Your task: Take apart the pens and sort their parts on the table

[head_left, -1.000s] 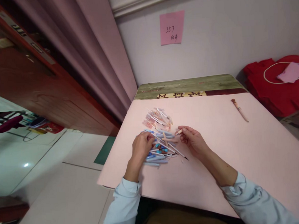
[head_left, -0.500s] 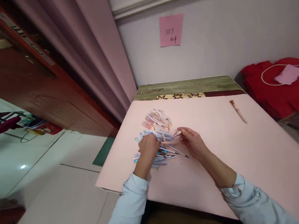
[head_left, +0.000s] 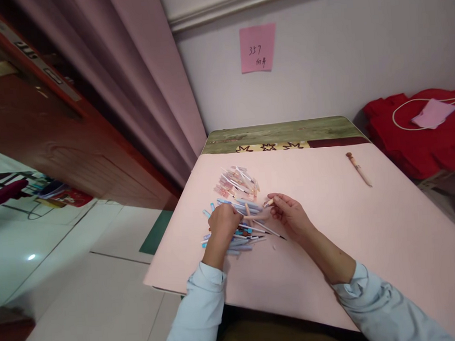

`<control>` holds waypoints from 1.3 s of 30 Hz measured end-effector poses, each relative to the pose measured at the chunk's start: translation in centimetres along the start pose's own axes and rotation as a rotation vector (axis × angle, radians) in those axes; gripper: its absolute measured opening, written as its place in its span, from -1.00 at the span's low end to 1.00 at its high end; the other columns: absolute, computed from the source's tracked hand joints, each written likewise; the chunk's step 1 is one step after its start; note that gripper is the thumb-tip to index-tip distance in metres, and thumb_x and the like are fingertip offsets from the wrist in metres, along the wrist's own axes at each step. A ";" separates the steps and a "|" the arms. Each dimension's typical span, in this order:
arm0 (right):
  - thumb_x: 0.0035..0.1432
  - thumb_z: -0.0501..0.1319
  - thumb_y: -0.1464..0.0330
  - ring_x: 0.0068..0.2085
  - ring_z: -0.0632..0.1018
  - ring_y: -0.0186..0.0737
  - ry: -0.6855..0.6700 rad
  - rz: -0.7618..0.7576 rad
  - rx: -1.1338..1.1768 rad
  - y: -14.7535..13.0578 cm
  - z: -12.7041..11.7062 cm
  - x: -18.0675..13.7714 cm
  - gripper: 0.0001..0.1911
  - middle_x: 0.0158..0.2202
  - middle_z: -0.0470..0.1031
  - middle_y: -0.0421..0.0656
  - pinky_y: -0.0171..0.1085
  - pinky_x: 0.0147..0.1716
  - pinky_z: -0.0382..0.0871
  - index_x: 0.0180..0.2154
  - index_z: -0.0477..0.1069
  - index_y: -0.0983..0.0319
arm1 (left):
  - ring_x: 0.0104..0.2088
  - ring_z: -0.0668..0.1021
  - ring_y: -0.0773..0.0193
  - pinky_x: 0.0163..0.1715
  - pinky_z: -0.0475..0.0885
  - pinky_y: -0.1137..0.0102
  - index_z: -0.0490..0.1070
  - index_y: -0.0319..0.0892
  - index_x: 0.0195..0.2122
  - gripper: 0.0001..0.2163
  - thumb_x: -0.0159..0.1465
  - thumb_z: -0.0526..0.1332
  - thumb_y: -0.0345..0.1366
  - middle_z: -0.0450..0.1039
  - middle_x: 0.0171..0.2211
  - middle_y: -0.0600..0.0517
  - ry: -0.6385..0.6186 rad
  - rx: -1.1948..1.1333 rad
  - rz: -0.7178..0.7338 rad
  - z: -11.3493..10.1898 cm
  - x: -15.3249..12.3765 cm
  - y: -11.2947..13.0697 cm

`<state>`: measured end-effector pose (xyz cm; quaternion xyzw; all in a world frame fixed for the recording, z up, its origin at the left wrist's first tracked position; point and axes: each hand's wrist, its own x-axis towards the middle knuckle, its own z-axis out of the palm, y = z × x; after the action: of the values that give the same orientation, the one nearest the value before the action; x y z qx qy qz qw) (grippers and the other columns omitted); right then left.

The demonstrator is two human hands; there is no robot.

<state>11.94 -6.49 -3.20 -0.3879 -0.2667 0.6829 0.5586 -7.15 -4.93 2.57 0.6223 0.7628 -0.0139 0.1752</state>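
Observation:
My left hand [head_left: 224, 223] is closed over a heap of blue pen parts [head_left: 238, 248], its fingertips mostly hidden from me. A peach-coloured pen barrel [head_left: 255, 217] lies by those fingertips; I cannot tell whether they grip it. Between thumb and fingers of my right hand [head_left: 292, 215] is a small cream pen part [head_left: 269, 203], held at the heap's right edge. Thin white refills with dark tips [head_left: 273, 230] stick out of the heap toward my right hand. Behind it lies a second pile, of pink and clear pen parts [head_left: 236, 183].
One whole pen with a brown top [head_left: 359, 169] lies at the table's right. The pink-covered table [head_left: 321, 169] meets a wall bearing a pink note [head_left: 258, 48]. A red cloth [head_left: 420, 136] is at the right, a curtain [head_left: 158, 76] and wooden door [head_left: 105, 158] at the left.
The whole view has shifted slightly. Both hands keep nearly the same place and grip, and the piles look unchanged.

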 end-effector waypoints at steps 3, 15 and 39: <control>-0.03 0.42 0.13 -0.47 0.45 -0.40 0.004 0.002 -0.002 -0.2 0.2 -0.1 -0.62 -0.35 0.55 -0.18 -0.42 -0.51 0.30 -0.22 0.54 0.21 | -0.15 0.59 0.03 -0.27 0.41 0.31 0.59 -0.11 -0.34 -0.83 0.10 0.20 -0.33 0.60 -0.24 -0.13 0.064 0.059 0.027 0.4 -0.3 0.2; -0.06 0.43 0.12 -0.48 0.46 -0.41 0.012 -0.007 0.006 -0.2 0.2 -0.2 -0.62 -0.37 0.54 -0.19 -0.41 -0.51 0.32 -0.24 0.54 0.21 | -0.19 0.60 -0.03 -0.28 0.41 0.25 0.54 -0.15 -0.41 -0.86 0.08 0.17 -0.37 0.59 -0.26 -0.19 0.056 0.032 0.030 -0.4 -0.6 0.0; -0.07 0.45 0.26 -0.52 0.41 -0.45 -0.062 0.037 0.177 -0.8 0.9 -0.2 -0.73 -0.44 0.52 -0.22 -0.43 -0.53 0.28 -0.33 0.50 0.23 | -0.46 0.54 0.39 -0.39 0.46 0.47 0.36 -0.18 -0.31 -0.79 0.15 0.31 -0.19 0.51 -0.43 0.08 0.161 -1.416 0.369 0.6 -2.1 4.9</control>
<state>11.66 -6.44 -2.07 -0.3204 -0.2154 0.7256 0.5696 -1.98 -6.00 3.55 0.4775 0.4825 0.5572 0.4782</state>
